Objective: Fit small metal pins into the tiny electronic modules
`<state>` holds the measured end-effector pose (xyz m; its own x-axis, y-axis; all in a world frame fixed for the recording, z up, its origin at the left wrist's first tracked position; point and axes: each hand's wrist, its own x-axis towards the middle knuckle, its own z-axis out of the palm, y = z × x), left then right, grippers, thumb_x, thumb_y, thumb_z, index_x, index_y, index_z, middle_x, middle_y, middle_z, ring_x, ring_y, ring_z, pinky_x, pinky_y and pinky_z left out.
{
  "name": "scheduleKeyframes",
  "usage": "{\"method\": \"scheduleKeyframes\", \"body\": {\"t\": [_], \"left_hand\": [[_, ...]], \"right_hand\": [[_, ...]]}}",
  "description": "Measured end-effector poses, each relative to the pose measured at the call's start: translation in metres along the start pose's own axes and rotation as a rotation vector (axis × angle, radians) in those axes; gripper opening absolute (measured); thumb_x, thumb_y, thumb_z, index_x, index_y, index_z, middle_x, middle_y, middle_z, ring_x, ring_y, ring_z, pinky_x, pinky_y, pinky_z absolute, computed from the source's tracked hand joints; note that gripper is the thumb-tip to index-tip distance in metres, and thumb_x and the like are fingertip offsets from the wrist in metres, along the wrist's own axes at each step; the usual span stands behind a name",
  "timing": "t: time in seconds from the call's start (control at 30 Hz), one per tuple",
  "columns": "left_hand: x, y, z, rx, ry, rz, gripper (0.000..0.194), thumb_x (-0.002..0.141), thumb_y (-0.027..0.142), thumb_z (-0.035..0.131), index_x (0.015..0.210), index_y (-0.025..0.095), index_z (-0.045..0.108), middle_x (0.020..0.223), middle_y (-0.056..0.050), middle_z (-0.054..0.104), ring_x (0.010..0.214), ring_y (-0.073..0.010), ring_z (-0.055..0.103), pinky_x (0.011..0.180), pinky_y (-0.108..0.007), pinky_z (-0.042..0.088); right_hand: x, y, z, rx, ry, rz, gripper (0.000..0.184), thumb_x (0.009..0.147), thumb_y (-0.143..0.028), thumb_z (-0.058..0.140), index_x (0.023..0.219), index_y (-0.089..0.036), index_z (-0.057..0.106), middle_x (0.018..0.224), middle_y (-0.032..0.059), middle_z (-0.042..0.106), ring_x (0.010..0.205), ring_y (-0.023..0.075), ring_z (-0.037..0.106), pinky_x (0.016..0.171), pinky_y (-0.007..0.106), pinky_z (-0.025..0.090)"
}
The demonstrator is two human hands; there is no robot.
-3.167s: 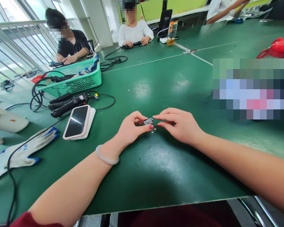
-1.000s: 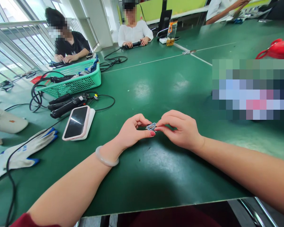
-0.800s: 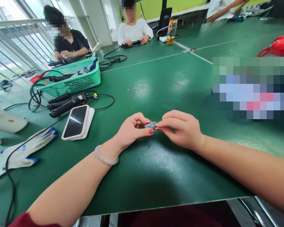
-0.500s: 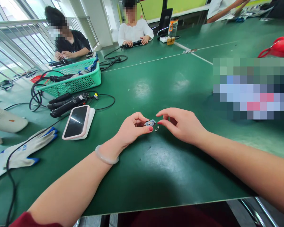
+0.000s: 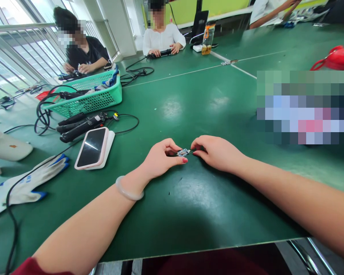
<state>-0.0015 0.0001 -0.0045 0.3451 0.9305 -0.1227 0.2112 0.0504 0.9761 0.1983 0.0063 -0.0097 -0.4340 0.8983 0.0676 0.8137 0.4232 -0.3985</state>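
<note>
Near the table's front, my left hand is closed, pinching a small circuit board by its left side between thumb and fingers. Just to the right, my right hand is also closed, thumb and forefinger together on a small rectangular piece with a pale rim. That piece is close against the right end of the board; whether they touch I cannot tell. Its far side is hidden by my right fingertips.
At left lie a phone, black hair-iron-like tools, work gloves and a cable. Behind them stands a green basket of tools. A bottle, a red pouch and several people are farther off.
My right hand has moved slightly left and down and closed on the small rectangular piece, which lay on the table before. The board has shifted slightly.
</note>
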Motion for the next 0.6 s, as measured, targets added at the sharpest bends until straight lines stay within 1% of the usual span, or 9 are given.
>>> {"method": "scheduleKeyframes", "body": {"t": [0.13,0.23,0.33,0.47,0.6], "left_hand": [[0.0009,-0.0012,0.0000,0.103,-0.017,0.004,0.032,0.058,0.021,0.079,0.076,0.015,0.053,0.081,-0.003,0.068,0.072,-0.0126,0.062,0.069,-0.028,0.047],[0.0004,-0.0022,0.0000,0.188,-0.025,0.019,0.031,0.059,0.024,0.078,0.076,0.015,0.054,0.083,-0.003,0.069,0.075,-0.0137,0.062,0.070,-0.028,0.047],[-0.0002,-0.0032,-0.0006,0.226,-0.029,0.030,0.030,0.060,0.025,0.078,0.076,0.016,0.054,0.085,-0.003,0.069,0.077,-0.0147,0.063,0.072,-0.029,0.047],[0.0001,-0.0040,-0.0011,0.241,-0.026,0.040,0.030,0.060,0.026,0.078,0.077,0.016,0.055,0.085,-0.003,0.069,0.078,-0.0154,0.064,0.072,-0.029,0.048],[-0.0001,-0.0045,-0.0003,0.222,-0.026,0.045,0.030,0.060,0.025,0.078,0.076,0.016,0.054,0.084,-0.003,0.070,0.079,-0.0160,0.065,0.073,-0.030,0.048]], "right_hand": [[0.0018,-0.0007,0.0003,-0.071,-0.009,0.015,0.015,0.087,-0.022,0.051,0.079,-0.021,0.063,0.089,0.0016,0.065,0.078,0.0166,0.060,0.067,0.028,0.042],[0.0028,0.0004,0.0024,-0.126,0.014,-0.003,0.016,0.087,-0.020,0.050,0.079,-0.021,0.064,0.089,0.0018,0.065,0.078,0.0168,0.060,0.064,0.028,0.042],[0.0028,0.0031,0.0037,-0.156,0.051,-0.026,0.016,0.086,-0.016,0.050,0.080,-0.021,0.065,0.087,0.0018,0.065,0.076,0.0160,0.061,0.063,0.027,0.041],[0.0010,0.0032,0.0009,-0.097,0.159,-0.017,0.017,0.086,-0.017,0.050,0.078,-0.021,0.065,0.086,0.0017,0.065,0.075,0.0155,0.060,0.065,0.027,0.043],[-0.0019,-0.0036,-0.0034,0.038,0.298,-0.078,0.015,0.084,-0.016,0.053,0.075,-0.020,0.063,0.081,0.0016,0.065,0.076,0.0155,0.059,0.069,0.027,0.044]]}}
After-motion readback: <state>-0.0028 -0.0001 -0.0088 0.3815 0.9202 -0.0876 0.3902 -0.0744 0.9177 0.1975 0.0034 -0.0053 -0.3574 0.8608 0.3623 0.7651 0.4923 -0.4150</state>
